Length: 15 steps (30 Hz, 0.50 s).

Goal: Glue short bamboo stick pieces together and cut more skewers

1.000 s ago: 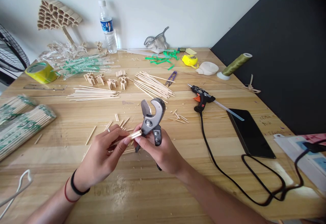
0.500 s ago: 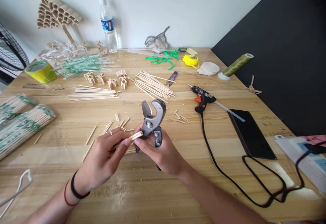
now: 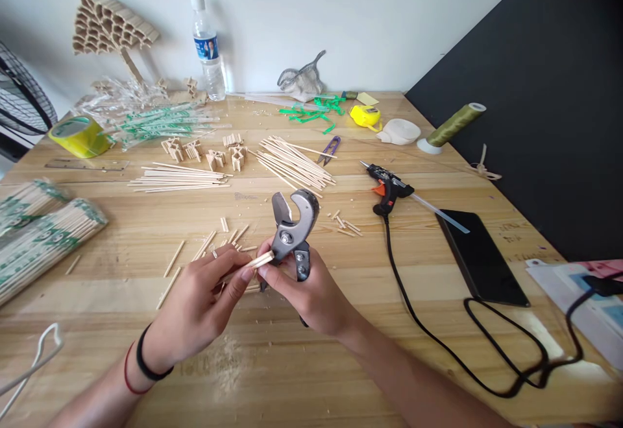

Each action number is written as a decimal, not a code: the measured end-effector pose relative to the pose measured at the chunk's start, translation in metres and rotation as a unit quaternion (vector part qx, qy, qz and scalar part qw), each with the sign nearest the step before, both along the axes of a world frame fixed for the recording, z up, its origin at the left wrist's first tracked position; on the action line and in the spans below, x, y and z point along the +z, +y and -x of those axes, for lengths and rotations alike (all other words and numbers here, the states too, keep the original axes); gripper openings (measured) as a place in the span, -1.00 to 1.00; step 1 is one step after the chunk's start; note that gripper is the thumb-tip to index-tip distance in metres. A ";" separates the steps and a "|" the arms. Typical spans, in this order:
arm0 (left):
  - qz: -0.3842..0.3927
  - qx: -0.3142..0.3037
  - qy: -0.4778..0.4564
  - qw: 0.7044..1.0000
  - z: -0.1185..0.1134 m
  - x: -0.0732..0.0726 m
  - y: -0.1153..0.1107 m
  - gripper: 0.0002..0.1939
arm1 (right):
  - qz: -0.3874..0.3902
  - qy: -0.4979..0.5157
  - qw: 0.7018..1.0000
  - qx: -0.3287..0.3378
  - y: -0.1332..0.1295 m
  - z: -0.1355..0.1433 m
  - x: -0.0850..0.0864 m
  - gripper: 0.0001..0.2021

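Note:
Pinched between the thumb and fingers of my left hand point(image 3: 204, 292) are a few thin wooden sticks point(image 3: 259, 260), their ends pointing right. My right hand point(image 3: 311, 295) is closed around the handles of a ratchet cutter point(image 3: 292, 227), whose hooked jaw and blade stand apart and point up. The stick ends are close beside the cutter's body, near my right thumb; whether they touch it I cannot tell. Cut stick pieces point(image 3: 207, 245) lie on the table behind my left hand. More short pieces point(image 3: 348, 225) are scattered right of the cutter.
Long sticks point(image 3: 292, 165) lie in piles, with small stick bundles point(image 3: 214, 159) nearby. Bagged sticks point(image 3: 53, 246) are at left. A glue gun point(image 3: 387, 185) trails its black cable past a dark tablet point(image 3: 481, 256). A water bottle point(image 3: 208, 52) and stick-built tree point(image 3: 114, 23) stand behind.
Almost nothing differs. The sticks in my left hand have shifted very slightly, and the whole view has moved a touch; the cutter's jaws remain apart.

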<state>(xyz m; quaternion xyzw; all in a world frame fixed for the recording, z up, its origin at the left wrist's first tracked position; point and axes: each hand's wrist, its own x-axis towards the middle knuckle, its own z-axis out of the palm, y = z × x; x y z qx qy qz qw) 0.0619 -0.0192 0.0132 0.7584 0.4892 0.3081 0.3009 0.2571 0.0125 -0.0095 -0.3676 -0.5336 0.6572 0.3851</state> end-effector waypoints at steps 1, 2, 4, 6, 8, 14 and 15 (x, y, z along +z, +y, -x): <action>0.000 0.001 0.002 1.000 0.000 0.001 0.000 -0.84 | 0.000 0.000 1.000 0.000 0.000 0.000 0.000 -0.82; 0.001 0.001 0.004 1.000 0.000 0.001 0.000 -0.85 | 0.000 0.000 1.000 0.001 0.000 0.000 0.000 -0.82; 0.000 0.003 0.007 1.000 -0.001 0.002 -0.001 -0.86 | 0.000 0.001 1.000 0.002 0.000 0.000 0.000 -0.82; -0.002 0.003 0.011 1.000 -0.001 0.002 -0.001 -0.87 | -0.001 0.003 1.000 0.003 0.000 0.000 0.000 -0.82; -0.001 0.003 0.015 1.000 -0.001 0.002 0.000 -0.87 | -0.002 0.005 1.000 0.003 0.000 0.000 0.000 -0.82; -0.002 0.002 0.028 1.000 -0.001 0.001 0.000 -0.87 | -0.012 0.001 1.000 0.001 0.001 0.000 -0.001 -0.83; -0.001 0.002 0.031 1.000 -0.001 0.001 0.000 -0.87 | -0.013 0.000 1.000 0.002 0.001 0.000 -0.001 -0.83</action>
